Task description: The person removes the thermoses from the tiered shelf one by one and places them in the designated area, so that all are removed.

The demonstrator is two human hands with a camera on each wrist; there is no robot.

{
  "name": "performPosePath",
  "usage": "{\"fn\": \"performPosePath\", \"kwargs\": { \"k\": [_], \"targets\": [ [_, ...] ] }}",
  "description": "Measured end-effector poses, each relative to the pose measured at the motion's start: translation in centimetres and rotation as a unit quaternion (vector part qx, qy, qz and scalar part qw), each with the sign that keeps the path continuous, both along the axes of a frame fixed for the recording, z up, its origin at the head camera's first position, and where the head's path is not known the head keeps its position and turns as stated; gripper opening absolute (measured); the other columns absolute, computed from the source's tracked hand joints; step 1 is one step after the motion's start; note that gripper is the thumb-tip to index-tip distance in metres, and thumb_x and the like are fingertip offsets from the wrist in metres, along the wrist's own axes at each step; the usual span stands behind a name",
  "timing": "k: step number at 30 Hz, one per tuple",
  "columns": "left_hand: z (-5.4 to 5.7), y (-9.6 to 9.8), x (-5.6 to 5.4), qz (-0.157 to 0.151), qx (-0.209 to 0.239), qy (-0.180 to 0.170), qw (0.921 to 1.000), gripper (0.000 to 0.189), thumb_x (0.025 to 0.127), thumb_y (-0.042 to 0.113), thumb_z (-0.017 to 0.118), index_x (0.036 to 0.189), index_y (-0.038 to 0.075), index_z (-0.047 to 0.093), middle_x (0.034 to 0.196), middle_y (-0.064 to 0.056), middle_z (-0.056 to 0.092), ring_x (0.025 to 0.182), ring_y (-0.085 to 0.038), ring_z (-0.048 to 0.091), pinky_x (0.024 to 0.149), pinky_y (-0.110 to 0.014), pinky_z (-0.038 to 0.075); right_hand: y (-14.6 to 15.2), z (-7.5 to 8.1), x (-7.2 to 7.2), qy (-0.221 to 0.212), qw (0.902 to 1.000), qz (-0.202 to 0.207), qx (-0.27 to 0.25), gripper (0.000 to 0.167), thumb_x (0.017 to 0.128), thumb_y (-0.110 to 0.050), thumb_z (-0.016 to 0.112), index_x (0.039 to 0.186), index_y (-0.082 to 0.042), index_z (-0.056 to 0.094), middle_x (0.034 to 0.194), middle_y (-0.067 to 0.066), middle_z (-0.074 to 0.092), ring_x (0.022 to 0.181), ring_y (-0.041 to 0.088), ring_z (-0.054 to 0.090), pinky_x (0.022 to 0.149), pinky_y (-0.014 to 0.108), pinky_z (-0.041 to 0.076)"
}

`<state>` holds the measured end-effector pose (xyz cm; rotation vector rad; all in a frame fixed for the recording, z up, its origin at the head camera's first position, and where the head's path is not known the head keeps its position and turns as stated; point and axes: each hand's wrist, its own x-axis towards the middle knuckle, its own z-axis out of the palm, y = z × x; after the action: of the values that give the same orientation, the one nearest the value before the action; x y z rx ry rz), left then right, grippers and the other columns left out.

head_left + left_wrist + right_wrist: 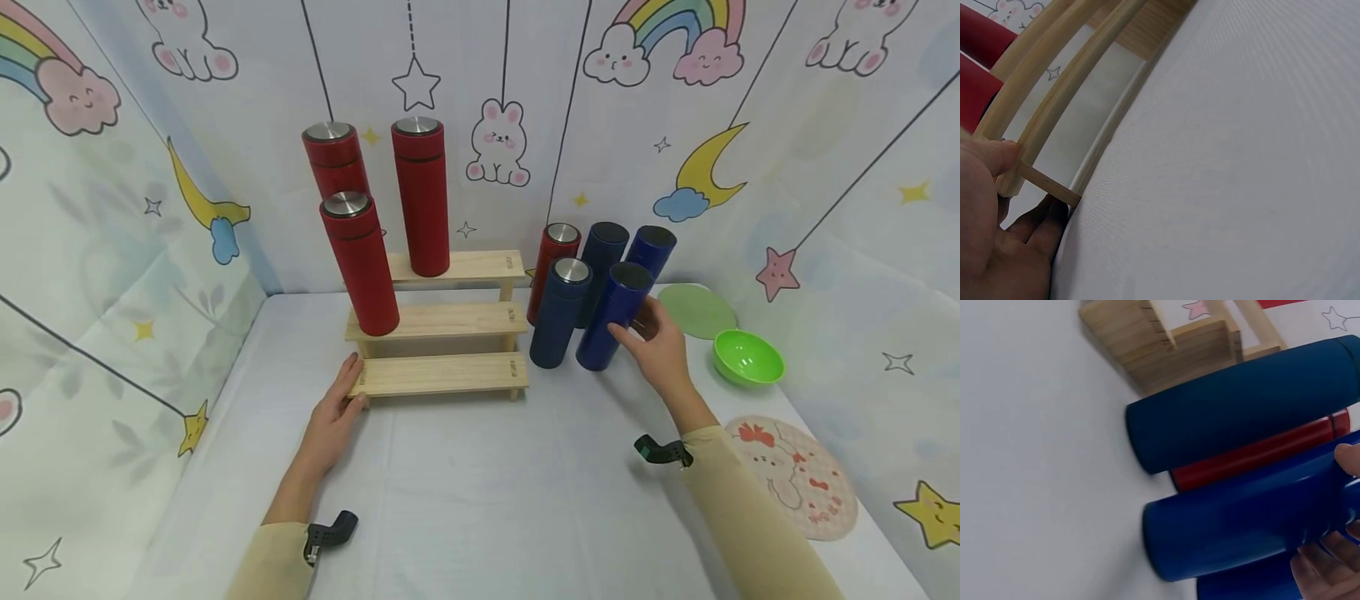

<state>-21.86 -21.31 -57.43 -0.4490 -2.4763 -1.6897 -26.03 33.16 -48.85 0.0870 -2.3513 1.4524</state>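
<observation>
My left hand (333, 425) holds the left end of a wooden three-step rack (442, 375) by its lowest step. In the left wrist view the thumb lies over that step and the fingers reach beneath it. One red thermos (363, 271) stands at the left of the middle step; a second red thermos (422, 200) and a third, partly hidden, are on the top step. Right of the rack, my right hand (663, 354) grips a glossy blue thermos (1235, 519) with thumb and fingers on opposite sides. A dark blue thermos (558, 321) with a silver lid stands beside it.
Close behind the gripped thermos stand a red thermos (558, 246), another dark blue thermos (602, 254) and another blue thermos (654, 246). Farther right lie a green disc (697, 310), a green bowl (748, 358) and a pink round mat (798, 479). Patterned cloth hangs around the white table.
</observation>
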Motion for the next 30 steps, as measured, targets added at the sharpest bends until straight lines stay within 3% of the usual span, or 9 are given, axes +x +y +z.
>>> {"fn": "performPosePath", "kwargs": {
  "k": [6, 17, 23, 30],
  "targets": [
    [0.1, 0.0, 0.0, 0.000, -0.003, -0.004, 1.0000, 0.060, 0.113, 0.008, 0.057, 0.169, 0.005, 0.036, 0.179, -0.016, 0.020, 0.165, -0.032, 0.014, 0.117, -0.006, 0.021, 0.1, 2.3, -0.5, 0.007, 0.9999, -0.006, 0.011, 0.075, 0.100, -0.019, 0.082, 0.164, -0.007, 0.044, 0.157, 0.018, 0.055, 0.145, 0.038, 0.054, 0.120, 0.047, 0.043],
    [-0.3, -0.1, 0.0, 0.002, -0.004, -0.006, 1.0000, 0.060, 0.113, 0.009, 0.057, 0.170, 0.008, 0.036, 0.179, -0.013, 0.020, 0.164, -0.033, 0.014, 0.116, -0.006, 0.022, -1.2, 8.1, -0.9, 0.086, 0.9944, 0.000, 0.062, 0.073, 0.095, -0.006, 0.085, 0.160, -0.009, 0.051, 0.149, 0.016, 0.062, 0.144, 0.030, 0.055, 0.122, 0.033, 0.040],
    [-0.2, -0.1, 0.1, 0.001, -0.004, -0.002, 1.0000, 0.060, 0.113, 0.009, 0.057, 0.169, 0.008, 0.037, 0.179, -0.012, 0.021, 0.164, -0.033, 0.015, 0.116, -0.006, 0.022, -2.0, 9.9, -1.2, 0.114, 0.9918, 0.014, 0.057, 0.069, 0.094, 0.004, 0.082, 0.156, -0.001, 0.052, 0.149, 0.023, 0.061, 0.144, 0.036, 0.056, 0.122, 0.037, 0.040],
    [0.0, 0.0, 0.1, -0.001, -0.002, 0.002, 1.0000, 0.060, 0.113, 0.008, 0.057, 0.169, 0.007, 0.037, 0.179, -0.015, 0.021, 0.164, -0.033, 0.015, 0.117, -0.006, 0.022, -3.4, 10.8, -1.0, 0.108, 0.9910, 0.042, 0.067, 0.070, 0.094, 0.003, 0.083, 0.156, -0.004, 0.053, 0.148, 0.021, 0.062, 0.141, 0.033, 0.058, 0.120, 0.038, 0.043]
  ]
}}
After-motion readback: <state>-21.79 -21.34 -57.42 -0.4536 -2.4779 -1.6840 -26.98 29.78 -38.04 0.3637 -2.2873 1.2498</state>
